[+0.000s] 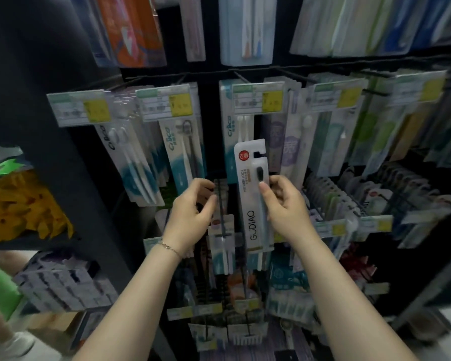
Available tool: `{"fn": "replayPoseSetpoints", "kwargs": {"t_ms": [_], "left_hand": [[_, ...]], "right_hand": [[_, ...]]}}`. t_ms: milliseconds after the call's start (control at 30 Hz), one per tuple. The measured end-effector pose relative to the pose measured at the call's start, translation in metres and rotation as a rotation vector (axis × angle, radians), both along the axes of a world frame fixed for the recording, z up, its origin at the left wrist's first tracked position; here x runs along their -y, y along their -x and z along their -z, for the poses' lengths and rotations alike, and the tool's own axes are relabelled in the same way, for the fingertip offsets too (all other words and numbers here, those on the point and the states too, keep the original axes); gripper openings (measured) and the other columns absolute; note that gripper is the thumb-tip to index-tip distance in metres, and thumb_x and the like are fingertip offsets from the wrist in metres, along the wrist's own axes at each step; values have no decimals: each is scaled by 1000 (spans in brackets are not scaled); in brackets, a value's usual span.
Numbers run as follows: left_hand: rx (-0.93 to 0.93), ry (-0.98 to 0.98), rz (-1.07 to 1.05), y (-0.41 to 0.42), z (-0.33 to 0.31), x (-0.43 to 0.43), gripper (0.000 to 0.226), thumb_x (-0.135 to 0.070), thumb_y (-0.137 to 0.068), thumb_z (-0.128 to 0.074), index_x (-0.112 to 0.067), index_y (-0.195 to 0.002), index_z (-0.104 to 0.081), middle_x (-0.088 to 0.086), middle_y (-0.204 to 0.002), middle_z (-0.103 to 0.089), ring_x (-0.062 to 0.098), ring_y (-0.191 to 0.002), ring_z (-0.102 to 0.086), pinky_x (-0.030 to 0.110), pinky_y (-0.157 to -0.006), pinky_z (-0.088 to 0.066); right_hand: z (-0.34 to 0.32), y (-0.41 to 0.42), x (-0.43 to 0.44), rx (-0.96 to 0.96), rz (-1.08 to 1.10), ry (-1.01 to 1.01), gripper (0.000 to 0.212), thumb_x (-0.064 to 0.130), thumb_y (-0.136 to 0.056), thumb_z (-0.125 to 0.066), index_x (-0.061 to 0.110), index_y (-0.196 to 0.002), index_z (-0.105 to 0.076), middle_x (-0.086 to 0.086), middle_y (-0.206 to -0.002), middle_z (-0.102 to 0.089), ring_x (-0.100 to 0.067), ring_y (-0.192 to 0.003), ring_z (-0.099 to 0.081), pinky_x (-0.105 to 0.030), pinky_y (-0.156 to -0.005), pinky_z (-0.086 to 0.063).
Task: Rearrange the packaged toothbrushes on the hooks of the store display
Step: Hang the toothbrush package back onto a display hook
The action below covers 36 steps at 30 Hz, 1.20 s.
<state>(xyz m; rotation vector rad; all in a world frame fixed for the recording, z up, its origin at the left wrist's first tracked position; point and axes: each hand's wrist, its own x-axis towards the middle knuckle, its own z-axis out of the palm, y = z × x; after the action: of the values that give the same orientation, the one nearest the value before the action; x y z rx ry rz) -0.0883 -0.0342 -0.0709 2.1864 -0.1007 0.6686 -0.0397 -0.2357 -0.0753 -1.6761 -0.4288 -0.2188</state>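
My right hand (284, 204) grips a white packaged toothbrush (250, 204) marked GUDIAO, held upright in front of the display, its hang slot at the top free of any hook. My left hand (193, 209) is beside it, fingers curled around packs on a black hook (222, 204) that sticks out toward me. Whether the left hand pinches a pack or just touches the stack is unclear. White and teal packaged toothbrushes (141, 162) hang in rows on the hooks above.
Price tags (80, 110) with yellow labels front each hook. More packs hang on the lower hooks (229, 295) and on the right rack (349, 204). A dark post (71, 178) borders the left, with yellow goods (21, 207) beyond it.
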Motion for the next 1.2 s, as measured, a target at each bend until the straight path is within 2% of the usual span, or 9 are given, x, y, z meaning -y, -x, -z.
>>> {"fn": "replayPoseSetpoints", "kwargs": {"t_ms": [100, 200, 300, 533, 700, 767, 933, 1067, 1200], "left_hand": [[-43, -1, -30, -5, 7, -10, 14, -22, -99, -58, -21, -113, -58, -11, -97, -63, -2, -90, -58, 10, -75, -46], [-96, -44, -18, -6, 14, -15, 14, -23, -99, -58, -22, -113, -58, -11, -96, -63, 0, -89, -60, 16, -76, -48], [-115, -97, -31, -4, 21, -17, 13, -22, -99, -58, -22, -112, -58, -10, -93, -63, 1, -84, -60, 13, -70, -46], [-230, -158, -100, 8, 60, -22, 20, -10, -96, -60, -18, -114, -58, -4, -101, -63, 7, -89, -61, 29, -80, -55], [-310, -123, -142, 21, 91, -11, 22, -7, -95, -60, -23, -110, -55, -9, -100, -62, 3, -91, -60, 24, -80, -53], [-335, -145, -171, 21, 102, -9, 20, -9, -95, -60, -22, -109, -54, -9, -97, -61, 6, -89, -61, 29, -79, -55], [-456, -255, -285, 17, 128, -5, 18, -16, -96, -56, -25, -93, -41, -2, -84, -55, 18, -70, -58, 48, -67, -55], [-567, -354, -273, 10, 147, -6, 21, -18, -98, -52, -26, -114, -42, 0, -97, -57, 23, -77, -61, 49, -68, -57], [-636, -368, -283, 0, 156, -6, 43, -20, -99, -49, -30, -136, -31, 1, -102, -57, 24, -73, -62, 46, -61, -58]], "right_hand": [[2, -5, -2, 12, 29, 7, 30, 61, -90, -51, 34, -99, -60, 3, -90, -70, -15, -76, -65, -38, -65, -52], [1, -6, -7, 15, 29, -28, 21, 51, -95, -53, 31, -98, -60, 3, -87, -69, -7, -67, -60, -29, -61, -47], [0, -6, -10, 6, 0, -64, 10, 37, -98, -54, 29, -97, -60, 8, -87, -71, 1, -66, -61, -16, -58, -45], [-3, -11, 2, 7, -79, -83, 17, 38, -97, -54, 22, -100, -61, 5, -84, -70, 1, -63, -60, -17, -57, -44], [-9, -20, 20, 19, -139, -74, 16, 38, -96, -55, 24, -102, -61, 8, -95, -73, -6, -87, -69, -25, -72, -54], [-11, -22, 25, 42, -159, -65, 22, 42, -94, -54, 23, -103, -61, 9, -96, -72, -8, -91, -69, -27, -75, -56], [-10, -25, 42, 79, -224, -56, 19, 39, -94, -53, 23, -101, -60, 20, -90, -70, 1, -82, -66, -15, -65, -49], [-7, -27, 58, 82, -227, -43, 5, 29, -98, -53, 28, -96, -57, 28, -84, -66, 5, -76, -63, -12, -61, -46], [-6, -23, 70, 99, -187, -31, 16, 42, -92, -52, 28, -97, -57, 25, -84, -66, 2, -72, -63, -13, -58, -45]]}}
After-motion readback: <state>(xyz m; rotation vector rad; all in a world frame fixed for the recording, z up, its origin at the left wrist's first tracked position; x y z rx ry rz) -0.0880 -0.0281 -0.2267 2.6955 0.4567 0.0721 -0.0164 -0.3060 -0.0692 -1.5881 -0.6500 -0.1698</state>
